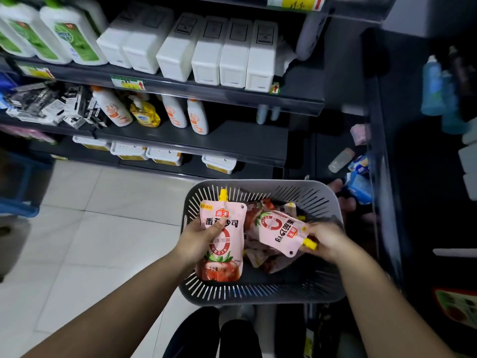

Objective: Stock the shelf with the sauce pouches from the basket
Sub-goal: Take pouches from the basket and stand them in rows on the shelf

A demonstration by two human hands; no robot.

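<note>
Presently, the left hand (200, 240) is gripping an upright pink plastic sauce pouch with a yellow cap (222, 244), thumb curling across its front, just inside the grey slotted plastic basket (258, 293). Further pink pouches (260, 257) are lying heaped in the basket. A second pink pouch (280, 233) is tilting sideways above them, with the right hand (326, 241) pinching its yellow-spouted end. The dark metal shelf (232, 140) is standing behind.
</note>
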